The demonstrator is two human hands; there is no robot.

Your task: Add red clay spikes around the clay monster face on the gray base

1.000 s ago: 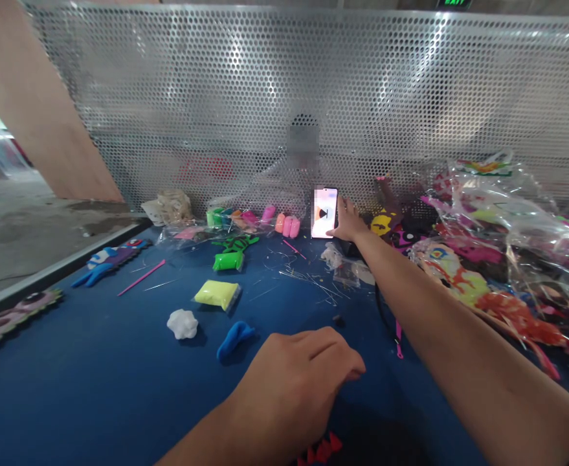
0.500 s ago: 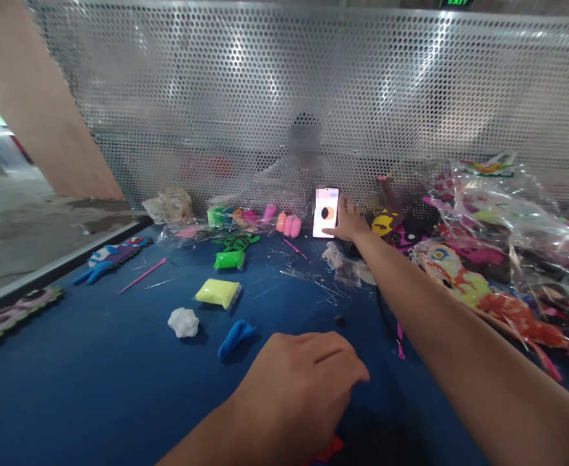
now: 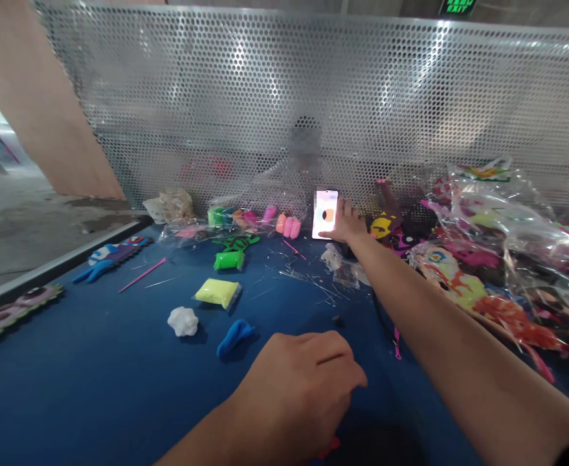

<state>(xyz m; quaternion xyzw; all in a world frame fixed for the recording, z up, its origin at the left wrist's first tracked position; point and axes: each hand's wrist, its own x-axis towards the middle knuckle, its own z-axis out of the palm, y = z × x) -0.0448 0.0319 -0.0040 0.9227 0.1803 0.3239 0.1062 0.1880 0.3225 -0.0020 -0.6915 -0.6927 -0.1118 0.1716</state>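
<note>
The right hand [image 3: 351, 223] worked at the phone [image 3: 323, 217], fingers spread wide by its edge, thumb over the lower screen. Nearer than the phone, the left hand [image 3: 296, 388] had curled fingers, their contents hidden; blue clay [image 3: 234, 338] lay nearer and left.

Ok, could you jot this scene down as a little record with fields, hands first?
Left hand: above the table, fingers curled; whether it holds anything is hidden
Right hand: at the lit phone, thumb over the screen's lower part
Near left hand: red piece, mostly hidden; blue lump
Surface: blue table
Left of blue lump: white lump
Farther back: yellow packet, green packet
Right side: pile of colorful shapes and clear plastic
Behind: perforated metal panel
</note>
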